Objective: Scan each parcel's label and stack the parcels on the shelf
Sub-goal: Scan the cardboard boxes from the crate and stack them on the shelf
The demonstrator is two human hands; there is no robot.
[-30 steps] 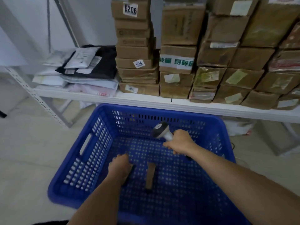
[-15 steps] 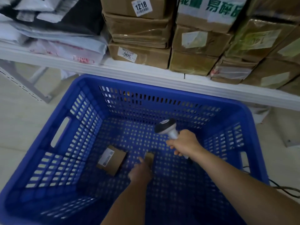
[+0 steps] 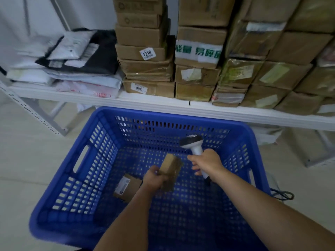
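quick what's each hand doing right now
Left hand: closed, holding a small cardboard parcel above the basket floor.
Right hand: closed, holding the scanner by its handle.

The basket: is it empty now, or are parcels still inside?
Not empty. One parcel lies on the basket floor; the left hand holds another box inside it.

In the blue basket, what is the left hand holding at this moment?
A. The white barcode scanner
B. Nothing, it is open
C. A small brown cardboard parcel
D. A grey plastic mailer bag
C: the left hand grips a small brown parcel lifted above the floor of the blue basket, while the right hand holds the scanner.
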